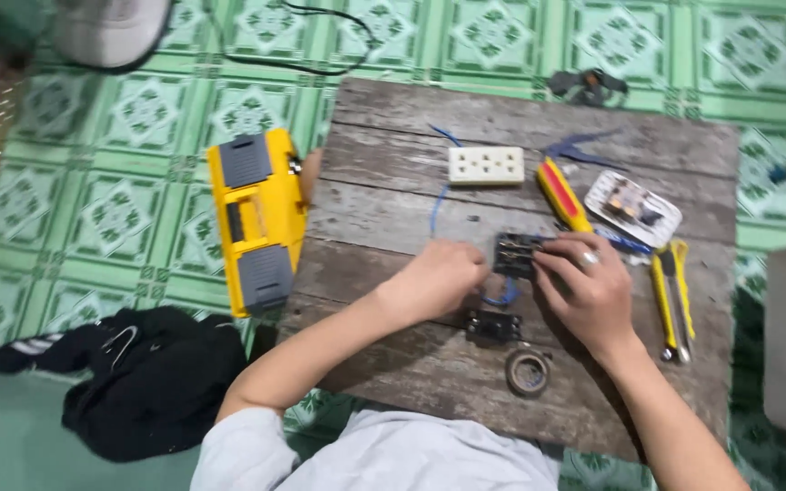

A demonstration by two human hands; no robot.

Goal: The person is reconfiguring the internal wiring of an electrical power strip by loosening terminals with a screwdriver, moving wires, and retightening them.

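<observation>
A small black electrical part (pixel 513 255) rests on the grey wooden board (pixel 393 200). My right hand (pixel 589 295) grips the part's right side. My left hand (pixel 443 277) sits closed at its left side, pinching a blue wire (pixel 436 207) that runs up toward a white multi-socket block (pixel 486 165). A loop of the blue wire shows under the part. A second black part (pixel 493 325) lies just below my hands, and a roll of dark tape (pixel 528 371) lies below that.
A red and yellow screwdriver (pixel 561 195), yellow-handled pliers (pixel 675 295) and a clear blister pack (pixel 634 207) lie at the right. A yellow toolbox (pixel 258 220) stands on the green tiled floor beside the board. Dark clothing (pixel 152 377) lies lower left.
</observation>
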